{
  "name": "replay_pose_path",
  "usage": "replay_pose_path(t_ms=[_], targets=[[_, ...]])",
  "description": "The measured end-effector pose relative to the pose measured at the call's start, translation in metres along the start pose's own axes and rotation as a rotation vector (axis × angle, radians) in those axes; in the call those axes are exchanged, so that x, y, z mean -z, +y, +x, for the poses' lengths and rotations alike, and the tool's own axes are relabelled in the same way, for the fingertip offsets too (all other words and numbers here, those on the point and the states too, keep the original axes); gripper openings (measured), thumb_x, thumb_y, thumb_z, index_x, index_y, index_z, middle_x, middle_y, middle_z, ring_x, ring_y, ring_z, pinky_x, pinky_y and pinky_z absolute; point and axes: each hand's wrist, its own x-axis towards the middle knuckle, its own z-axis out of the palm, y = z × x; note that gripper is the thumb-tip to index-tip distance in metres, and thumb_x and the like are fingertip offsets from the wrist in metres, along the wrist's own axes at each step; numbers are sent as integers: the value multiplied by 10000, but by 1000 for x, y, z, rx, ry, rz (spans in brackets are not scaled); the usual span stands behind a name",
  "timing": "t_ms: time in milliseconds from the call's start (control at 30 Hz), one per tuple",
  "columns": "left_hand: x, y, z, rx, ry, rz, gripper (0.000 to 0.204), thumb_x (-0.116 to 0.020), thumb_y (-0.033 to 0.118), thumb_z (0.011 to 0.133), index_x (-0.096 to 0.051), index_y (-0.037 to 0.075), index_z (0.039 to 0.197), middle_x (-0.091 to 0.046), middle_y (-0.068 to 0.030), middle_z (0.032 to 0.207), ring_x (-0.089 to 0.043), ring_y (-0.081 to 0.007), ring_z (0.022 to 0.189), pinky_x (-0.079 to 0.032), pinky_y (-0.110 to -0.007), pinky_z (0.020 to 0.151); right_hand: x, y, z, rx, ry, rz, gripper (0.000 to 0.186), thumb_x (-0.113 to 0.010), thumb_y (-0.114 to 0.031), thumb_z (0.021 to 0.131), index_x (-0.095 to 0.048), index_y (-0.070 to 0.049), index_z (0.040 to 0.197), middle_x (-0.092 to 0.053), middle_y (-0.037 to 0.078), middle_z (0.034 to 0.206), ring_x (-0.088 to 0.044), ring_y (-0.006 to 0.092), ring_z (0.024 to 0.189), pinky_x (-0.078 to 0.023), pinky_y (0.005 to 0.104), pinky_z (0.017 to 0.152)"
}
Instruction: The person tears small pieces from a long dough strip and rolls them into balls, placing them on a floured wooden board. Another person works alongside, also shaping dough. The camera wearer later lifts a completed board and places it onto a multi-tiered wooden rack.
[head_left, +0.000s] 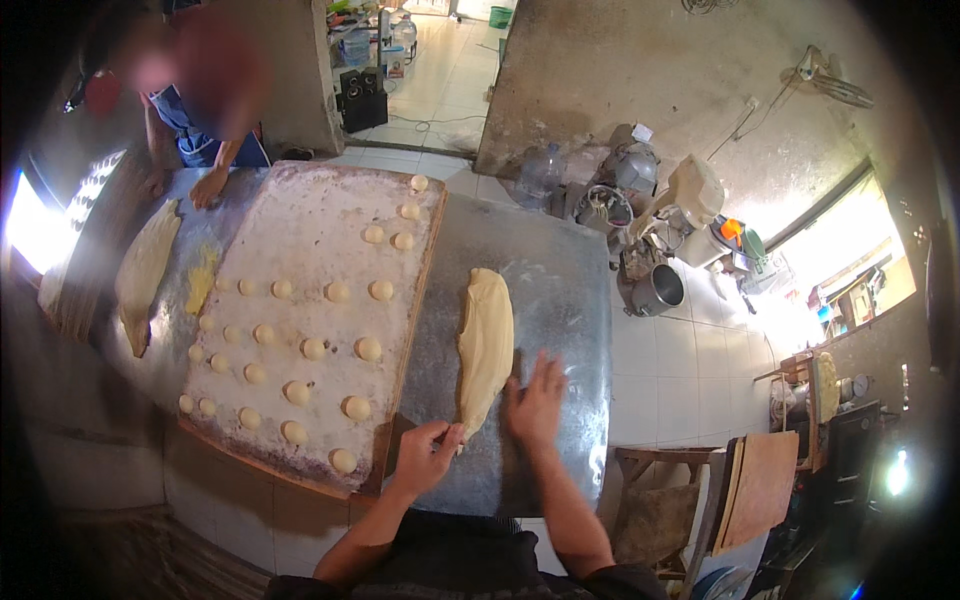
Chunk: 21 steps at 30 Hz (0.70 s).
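A long pale piece of dough (485, 335) lies lengthwise on the metal tabletop (565, 290) in front of me. My left hand (428, 458) pinches its narrow near end between thumb and fingers. Just right of the dough, my right hand (537, 405) is open with its fingers spread, low over the metal; whether it touches the surface I cannot tell. To the left, a floured wooden board (290, 225) bears several small round dough balls (356, 408), set in loose rows.
Across the table at far left, a co-worker's hand (208, 188) rests near a second long dough piece (150, 270) and a yellow smear (201, 278). Beyond the table's right edge stand a metal pot (658, 290) and a large clear bottle (540, 175). A wooden chair (655, 515) is at lower right.
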Motion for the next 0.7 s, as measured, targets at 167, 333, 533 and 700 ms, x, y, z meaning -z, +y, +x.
replay_pose_path(t_ms=[167,333,533,700], targets=[[7,7,-9,-26,22,30,301,-672,253,1035,-763,1,898,-740,-124,791,-711,-154,704,-547,-307,633,5,57,-52,159,-162,-32,644,-641,-215,954,-450,22,1522,-473,384,1482,-413,554,1418,-308,612,1204],[6,14,-2,64,-9,-3,314,-669,259,1038,-763,-6,898,-740,-119,783,-702,-142,703,-553,-300,644,-12,5,-4,118,-141,44,544,-565,-217,1022,-481,13,1508,-439,372,1527,-356,531,1472,-260,617,1225],[5,9,-17,123,63,-53,311,-668,254,1039,-764,-9,904,-744,-117,793,-709,-138,712,-559,-298,650,12,37,-3,64,-70,4,447,-528,-179,1038,-572,-57,1465,-457,309,1553,-425,505,1439,-270,608,1225],[7,20,-13,-22,43,85,282,-640,236,1047,-743,-13,964,-739,-111,792,-709,-179,677,-565,-336,625,19,55,-42,-116,118,365,439,-537,-292,1058,-569,-106,1454,-624,281,1361,-591,459,1267,-430,545,1112]])
